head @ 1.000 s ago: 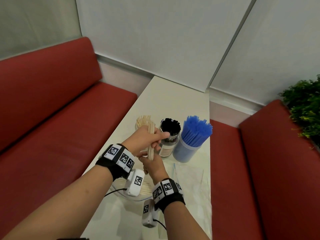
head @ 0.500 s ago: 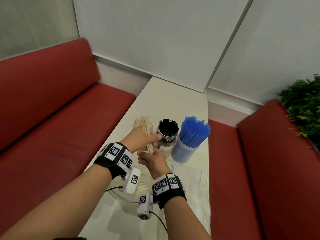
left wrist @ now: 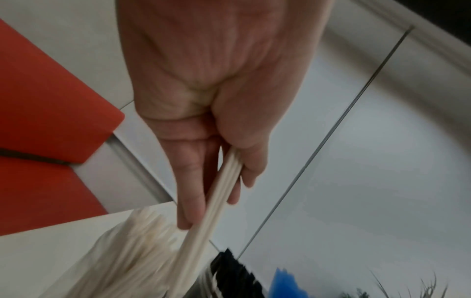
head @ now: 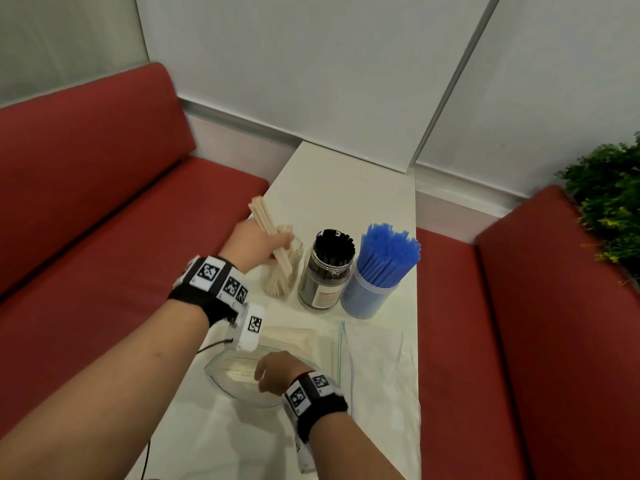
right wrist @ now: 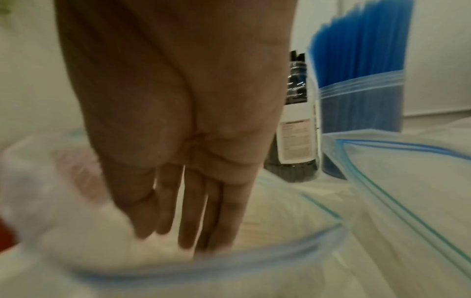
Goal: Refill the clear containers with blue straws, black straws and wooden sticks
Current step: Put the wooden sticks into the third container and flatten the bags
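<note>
My left hand (head: 263, 245) (left wrist: 216, 193) grips a small bundle of wooden sticks (head: 268, 225) (left wrist: 219, 197), tilted, with their lower ends inside the clear stick container (head: 282, 271), which holds many sticks (left wrist: 132, 242). To its right stand the jar of black straws (head: 329, 268) (right wrist: 297, 113) and the tub of blue straws (head: 379, 271) (right wrist: 362, 66). My right hand (head: 277, 370) (right wrist: 178, 227) reaches with straight fingers into the mouth of a clear zip bag (head: 239, 375) (right wrist: 254, 260) that holds loose wooden sticks (head: 239, 367).
Flat, see-through zip bags (head: 374, 358) (right wrist: 397, 191) lie on the white table (head: 346, 195) right of my right hand. Red benches (head: 86, 237) run along both sides. A green plant (head: 609, 202) is at the far right.
My left hand carried the stick bundle left and lowered its ends into the stick container. My right hand let go of the bundle and dropped back into the bag.
</note>
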`<state>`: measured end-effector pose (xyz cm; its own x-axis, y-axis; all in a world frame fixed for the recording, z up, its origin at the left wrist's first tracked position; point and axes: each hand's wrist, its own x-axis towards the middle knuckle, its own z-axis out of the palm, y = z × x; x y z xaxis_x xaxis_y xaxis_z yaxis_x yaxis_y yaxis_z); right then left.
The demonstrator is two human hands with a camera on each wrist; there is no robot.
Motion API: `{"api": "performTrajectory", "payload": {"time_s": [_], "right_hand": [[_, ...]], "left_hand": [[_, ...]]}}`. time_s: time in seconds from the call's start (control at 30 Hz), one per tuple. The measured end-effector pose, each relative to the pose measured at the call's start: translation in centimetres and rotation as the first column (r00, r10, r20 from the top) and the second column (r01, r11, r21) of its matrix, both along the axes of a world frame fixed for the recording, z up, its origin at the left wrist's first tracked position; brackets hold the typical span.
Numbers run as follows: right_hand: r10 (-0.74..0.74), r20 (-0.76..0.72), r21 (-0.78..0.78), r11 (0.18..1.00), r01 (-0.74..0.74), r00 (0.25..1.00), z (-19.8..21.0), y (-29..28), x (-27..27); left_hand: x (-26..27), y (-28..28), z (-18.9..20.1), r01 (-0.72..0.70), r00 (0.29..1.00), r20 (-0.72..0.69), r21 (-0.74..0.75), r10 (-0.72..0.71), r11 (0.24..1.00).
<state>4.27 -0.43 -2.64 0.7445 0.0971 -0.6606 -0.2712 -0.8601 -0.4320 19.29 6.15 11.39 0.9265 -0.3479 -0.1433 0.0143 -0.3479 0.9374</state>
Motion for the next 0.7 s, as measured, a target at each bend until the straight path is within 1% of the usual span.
{"api": "performTrajectory", "payload": {"time_s": [0.07,0.13,0.17,0.23,0.37,0.47,0.53,0.6,0.7], "right_hand": [[0.038,0.159,-0.056,0.998,-0.03,0.987,-1.3,0.9,-0.4],[0.092,0.267,-0.138,0.989,-0.056,0.959,-2.4,1.4,-0.8],[0.124,0.291,-0.185,0.98,-0.071,0.949,-2.9,1.6,-0.9],[0.168,0.29,-0.251,0.963,-0.094,0.942,-3.8,1.7,-1.1],[0.201,0.263,-0.26,0.957,-0.131,0.944,-4.9,1.4,-1.3],[0.215,0.245,-0.273,0.951,-0.146,0.945,-5.4,0.9,-1.6],[0.211,0.253,-0.266,0.954,-0.142,0.944,-5.6,0.5,-1.7],[0.207,0.259,-0.251,0.958,-0.142,0.943,-5.8,0.2,-1.8],[0.197,0.261,-0.238,0.962,-0.135,0.945,-6.0,0.1,-1.7]], "left_hand": [[1.7,-0.8,1.4,-0.075,0.995,0.052,-0.122,0.082,0.99],[3.4,-1.6,2.5,-0.104,0.987,0.099,-0.194,0.125,0.976],[4.1,-2.1,2.8,-0.107,0.985,0.115,-0.199,0.131,0.974],[5.3,-2.9,2.6,-0.107,0.984,0.127,-0.165,0.129,0.981],[6.4,-4.3,0.3,-0.079,0.981,0.178,0.02,0.075,0.997],[6.5,-4.8,-2.1,-0.056,0.987,0.153,0.115,0.038,0.992],[6.5,-4.8,-3.6,-0.032,0.989,0.151,0.263,-0.009,0.964],[6.4,-4.7,-4.8,-0.007,0.985,0.158,0.416,-0.064,0.909],[6.3,-4.7,-5.7,-0.01,0.98,0.177,0.493,-0.088,0.87]]}}
